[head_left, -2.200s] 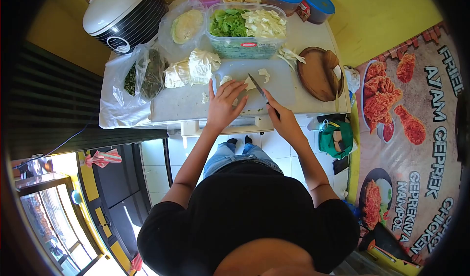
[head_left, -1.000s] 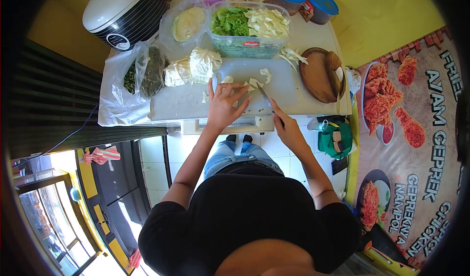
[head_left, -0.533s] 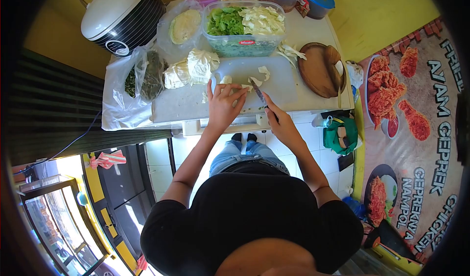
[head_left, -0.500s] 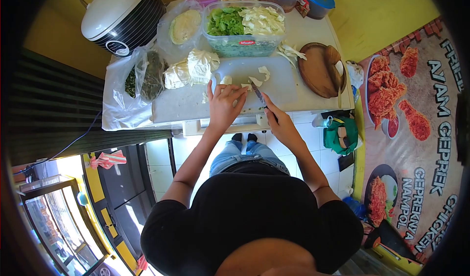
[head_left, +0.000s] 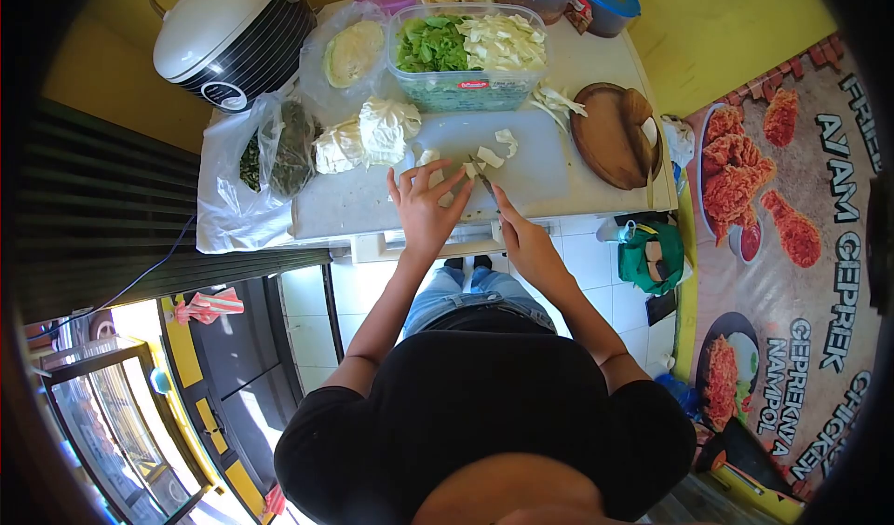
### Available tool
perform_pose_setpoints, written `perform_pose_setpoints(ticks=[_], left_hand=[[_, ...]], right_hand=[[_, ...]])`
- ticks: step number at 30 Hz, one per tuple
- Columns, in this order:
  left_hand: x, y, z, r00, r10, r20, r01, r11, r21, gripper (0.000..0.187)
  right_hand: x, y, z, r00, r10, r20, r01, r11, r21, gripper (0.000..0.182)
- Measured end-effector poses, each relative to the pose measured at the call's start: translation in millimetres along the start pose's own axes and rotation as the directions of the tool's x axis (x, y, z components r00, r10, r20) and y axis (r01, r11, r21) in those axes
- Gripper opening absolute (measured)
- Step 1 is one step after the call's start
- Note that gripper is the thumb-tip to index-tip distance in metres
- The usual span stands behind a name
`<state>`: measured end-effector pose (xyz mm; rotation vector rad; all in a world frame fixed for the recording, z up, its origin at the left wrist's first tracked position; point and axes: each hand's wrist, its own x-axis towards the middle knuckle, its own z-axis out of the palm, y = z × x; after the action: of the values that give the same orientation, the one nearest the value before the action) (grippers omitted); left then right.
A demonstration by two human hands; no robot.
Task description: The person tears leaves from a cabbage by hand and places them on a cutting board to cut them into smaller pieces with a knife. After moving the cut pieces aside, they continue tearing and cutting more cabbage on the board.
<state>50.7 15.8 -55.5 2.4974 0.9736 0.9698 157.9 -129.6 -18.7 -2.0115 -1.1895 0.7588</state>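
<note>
My right hand (head_left: 527,242) is closed around the handle of a small knife (head_left: 483,179). Its blade points away from me, with the tip at a small cabbage piece (head_left: 472,168) on the translucent cutting board (head_left: 540,167). Left of the blade, my left hand (head_left: 430,213) has its fingers spread over the board's near edge, close to the cut cabbage. Whether its fingertips press on a piece is hard to see. Other pale cabbage scraps (head_left: 506,141) lie beyond the blade. Large cabbage chunks (head_left: 386,129) rest just past my left hand.
Behind the board stands a clear tub (head_left: 466,92) of chopped greens and cabbage. A wooden plate (head_left: 596,143) lies to the right. On the left are a bag of dark leaves (head_left: 289,153) and a rice cooker (head_left: 242,41). Blue-lidded containers (head_left: 607,2) stand at the back.
The knife tip has shifted slightly left, nearer my left hand, and the blade's angle has changed. My left hand's fingers are spread more. The whole view has shifted a little.
</note>
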Motion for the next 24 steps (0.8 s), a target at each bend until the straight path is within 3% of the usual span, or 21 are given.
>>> perform_pose_setpoints(ticks=[6, 13, 18, 19, 21, 24], left_hand=[[-0.6, 0.0, 2.1, 1.0, -0.017, -0.014, 0.017, 0.999, -0.029, 0.02], [12.6, 4.7, -5.2, 0.994, -0.109, 0.028, 0.111, 0.991, -0.073, 0.021], [32.1, 5.2, -4.6, 0.99, 0.091, 0.104, -0.081, 0.992, -0.091, 0.019], [36.0, 2.8, -0.5, 0.99, 0.092, 0.106, -0.082, 0.992, -0.091, 0.019], [40.5, -1.6, 7.5, 0.966, 0.234, 0.113, -0.23, 0.972, -0.051, 0.016], [41.1, -2.1, 10.8, 0.967, 0.22, 0.128, -0.215, 0.975, -0.054, 0.015]], right_hand=[[11.6, 10.9, 16.8, 0.989, -0.109, -0.101, 0.095, 0.986, -0.134, 0.06], [-5.8, 6.8, -3.4, 1.0, -0.029, -0.012, 0.027, 0.993, -0.117, 0.058], [-19.4, 21.5, -18.2, 0.999, 0.039, -0.021, -0.035, 0.987, 0.155, 0.051], [-20.1, 24.4, -18.5, 0.999, 0.04, -0.022, -0.036, 0.987, 0.157, 0.051], [-18.6, 28.3, -19.5, 0.998, 0.027, -0.063, -0.017, 0.988, 0.152, 0.05], [-11.4, 25.6, -25.5, 0.99, 0.124, -0.067, -0.115, 0.986, 0.12, 0.05]])
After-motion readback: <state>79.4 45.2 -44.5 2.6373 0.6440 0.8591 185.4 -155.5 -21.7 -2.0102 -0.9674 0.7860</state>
